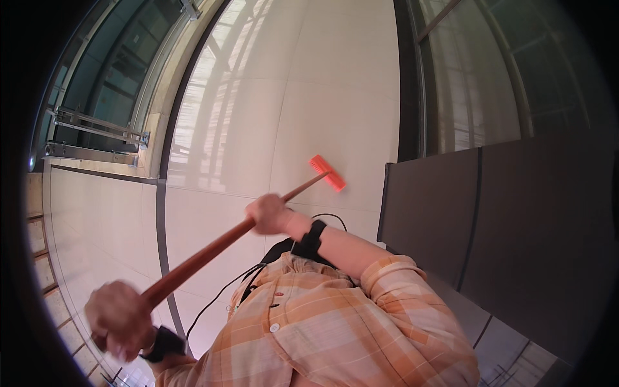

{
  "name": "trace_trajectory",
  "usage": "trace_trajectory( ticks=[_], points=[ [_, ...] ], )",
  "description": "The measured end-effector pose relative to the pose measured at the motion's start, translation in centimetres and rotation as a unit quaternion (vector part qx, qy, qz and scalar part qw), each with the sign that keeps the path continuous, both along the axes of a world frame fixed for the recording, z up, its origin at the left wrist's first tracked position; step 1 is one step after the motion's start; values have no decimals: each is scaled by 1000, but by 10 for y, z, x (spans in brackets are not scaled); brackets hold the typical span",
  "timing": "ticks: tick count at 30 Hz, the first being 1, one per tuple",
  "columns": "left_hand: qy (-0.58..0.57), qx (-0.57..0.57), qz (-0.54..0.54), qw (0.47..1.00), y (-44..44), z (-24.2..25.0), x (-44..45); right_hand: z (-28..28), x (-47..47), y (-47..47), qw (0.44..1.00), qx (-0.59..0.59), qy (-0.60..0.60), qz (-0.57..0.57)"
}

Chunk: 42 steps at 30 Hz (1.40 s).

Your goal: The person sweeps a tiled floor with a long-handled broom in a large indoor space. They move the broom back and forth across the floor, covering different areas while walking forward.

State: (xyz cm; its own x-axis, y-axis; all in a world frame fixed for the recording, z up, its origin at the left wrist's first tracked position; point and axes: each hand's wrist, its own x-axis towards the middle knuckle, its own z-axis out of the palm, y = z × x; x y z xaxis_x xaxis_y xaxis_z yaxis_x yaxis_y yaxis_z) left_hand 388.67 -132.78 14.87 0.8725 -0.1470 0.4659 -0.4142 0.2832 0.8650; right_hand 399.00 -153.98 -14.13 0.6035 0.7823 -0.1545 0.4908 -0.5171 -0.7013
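Note:
A broom with a brown wooden handle [198, 261] slants across the view, its red plastic head [327, 172] resting on the pale tiled floor [333, 106]. My left hand [118, 319], slightly blurred, grips the upper end of the handle at the lower left. Farther down the handle, in front of my body, my right hand [268, 213] is closed around it. Both wrists wear black bands, and a thin black cable loops near my waist.
Dark panels [430, 208] stand close on the right, with a glass pane [469, 87] beyond them. Along the left run a dark floor strip [163, 232], a pale ledge [154, 130] and a glass window with metal arms [96, 123].

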Motion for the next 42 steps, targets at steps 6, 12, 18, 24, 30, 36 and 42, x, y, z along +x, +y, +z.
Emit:
trace_trajectory(
  ticks=[6, 12, 18, 24, 30, 36, 42],
  points=[
    [38, 63, 90, 993, -47, -63, 64, -42, 107, -51, 984, 2, -101, -147],
    [-1, 121, 165, 979, -34, -20, 71, -16, 106, -3, 994, 25, -73, -79],
    [-94, 151, 174, 969, 7, 26, 67, 33, 81, 39, 997, 65, 22, 43],
    [39, 38, 133, 990, -74, -47, 144, -27, 173, -87, 994, 18, -74, -81],
    [146, 78, -62, 984, -163, -87, 226, -68, 231, -231, 967, -22, -120, -224],
    [46, 82, -51, 994, -131, -16, 234, -30, 212, -153, 973, 125, -97, -165],
    [2, 112, -79, 991, -148, 21, 231, -4, 241, -127, 983, 157, -78, -62]
  ],
)
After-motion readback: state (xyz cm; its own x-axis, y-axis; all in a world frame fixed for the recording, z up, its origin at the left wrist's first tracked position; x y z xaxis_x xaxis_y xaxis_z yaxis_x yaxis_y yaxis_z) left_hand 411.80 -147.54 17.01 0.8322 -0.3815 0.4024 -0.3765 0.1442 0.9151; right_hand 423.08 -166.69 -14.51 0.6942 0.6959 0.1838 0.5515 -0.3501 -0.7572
